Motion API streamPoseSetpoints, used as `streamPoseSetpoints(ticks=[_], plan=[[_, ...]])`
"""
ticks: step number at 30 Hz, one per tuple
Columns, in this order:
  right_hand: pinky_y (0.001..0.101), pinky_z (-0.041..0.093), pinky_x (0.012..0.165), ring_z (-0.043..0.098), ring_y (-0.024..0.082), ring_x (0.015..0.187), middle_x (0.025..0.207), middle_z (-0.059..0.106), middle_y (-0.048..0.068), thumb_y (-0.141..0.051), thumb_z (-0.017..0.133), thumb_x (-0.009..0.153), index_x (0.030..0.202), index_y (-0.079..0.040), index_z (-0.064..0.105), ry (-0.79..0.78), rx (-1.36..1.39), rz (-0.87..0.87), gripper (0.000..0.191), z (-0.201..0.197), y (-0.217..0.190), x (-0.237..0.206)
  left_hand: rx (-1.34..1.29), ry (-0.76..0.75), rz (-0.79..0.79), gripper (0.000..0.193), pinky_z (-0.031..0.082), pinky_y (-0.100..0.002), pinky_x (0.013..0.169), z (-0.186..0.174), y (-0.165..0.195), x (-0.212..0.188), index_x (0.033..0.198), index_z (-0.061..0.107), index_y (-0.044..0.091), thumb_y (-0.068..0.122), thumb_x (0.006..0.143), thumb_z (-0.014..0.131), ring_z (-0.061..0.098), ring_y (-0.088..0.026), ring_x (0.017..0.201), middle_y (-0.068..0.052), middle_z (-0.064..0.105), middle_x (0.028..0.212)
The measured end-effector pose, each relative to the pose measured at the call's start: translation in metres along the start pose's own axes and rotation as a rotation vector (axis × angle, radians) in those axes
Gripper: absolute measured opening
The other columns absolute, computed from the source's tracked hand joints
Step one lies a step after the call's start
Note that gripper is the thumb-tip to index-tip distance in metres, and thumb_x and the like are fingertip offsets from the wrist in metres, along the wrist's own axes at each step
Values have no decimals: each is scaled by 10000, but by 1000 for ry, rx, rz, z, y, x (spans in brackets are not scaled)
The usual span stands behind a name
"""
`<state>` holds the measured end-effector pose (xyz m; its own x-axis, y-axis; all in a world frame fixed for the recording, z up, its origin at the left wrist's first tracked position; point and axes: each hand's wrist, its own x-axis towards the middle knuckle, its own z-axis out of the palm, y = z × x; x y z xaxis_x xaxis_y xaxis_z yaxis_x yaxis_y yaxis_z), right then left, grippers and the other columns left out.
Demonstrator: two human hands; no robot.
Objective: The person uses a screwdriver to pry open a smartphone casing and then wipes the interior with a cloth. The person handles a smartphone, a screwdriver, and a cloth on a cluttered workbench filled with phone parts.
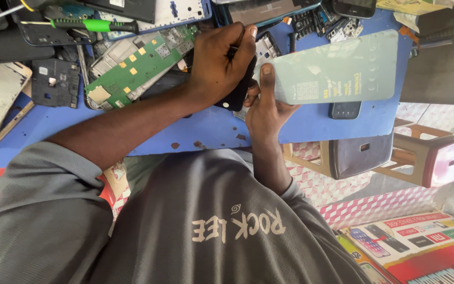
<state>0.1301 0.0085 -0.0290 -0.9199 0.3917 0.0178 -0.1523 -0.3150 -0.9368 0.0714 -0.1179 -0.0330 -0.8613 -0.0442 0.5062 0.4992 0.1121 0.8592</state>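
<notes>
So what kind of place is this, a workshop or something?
Most likely a phone repair bench. The blue table is strewn with a green circuit board, phone frames and a green-handled screwdriver. The hands work on a dark phone and a pale screen film.

dark phone (236,94): largely covered by left hand (219,63) | tool in left fingers: only a thin dark sliver is seen | right hand (266,108): fingers hidden behind pale green film sheet (332,68) | small dark module (345,110): top overlapped by the sheet | green-handled screwdriver (88,24): tip lost in clutter | stool (395,155): partly hidden under blue table (211,131)
</notes>
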Motion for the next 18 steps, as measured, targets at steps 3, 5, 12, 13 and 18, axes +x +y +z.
streamPoseSetpoints(ticks=[3,5,12,13,18], plan=[[278,438,417,588,138,549,857,659,114,-49,764,998,1096,41,617,-16,0,-17,198,0,3,1,17,4,-11,392,335,-365,495,-1,1,1,773,497,-5,144,1120,603,427,-168,495,-109,453,600],[272,439,400,585,130,530,861,664,108,-60,760,977,1093,26,616,-8,6,-56,204,3,2,5,7,-14,-47,395,338,-359,481,0,8,2,759,497,4,143,1111,608,444,-152,486,-94,461,585],[368,612,539,556,101,485,817,650,67,-98,751,928,1114,-30,623,2,76,-211,236,-3,-28,24,-193,2,-53,281,408,-355,543,-7,24,7,914,584,-28,155,1127,579,448,-174,587,-111,529,684],[362,595,539,595,140,531,836,660,87,-102,731,961,1109,-3,633,-21,33,-212,203,-6,-32,28,-141,-9,-18,316,380,-357,537,-5,21,10,862,550,-24,153,1120,595,420,-173,570,-114,490,663],[336,548,595,669,212,664,899,679,138,-58,684,1039,1097,71,652,-140,-76,-4,145,-24,-36,22,-42,-75,-41,418,329,-351,544,-3,14,8,778,479,-24,149,1134,614,384,-143,554,-99,419,635]])
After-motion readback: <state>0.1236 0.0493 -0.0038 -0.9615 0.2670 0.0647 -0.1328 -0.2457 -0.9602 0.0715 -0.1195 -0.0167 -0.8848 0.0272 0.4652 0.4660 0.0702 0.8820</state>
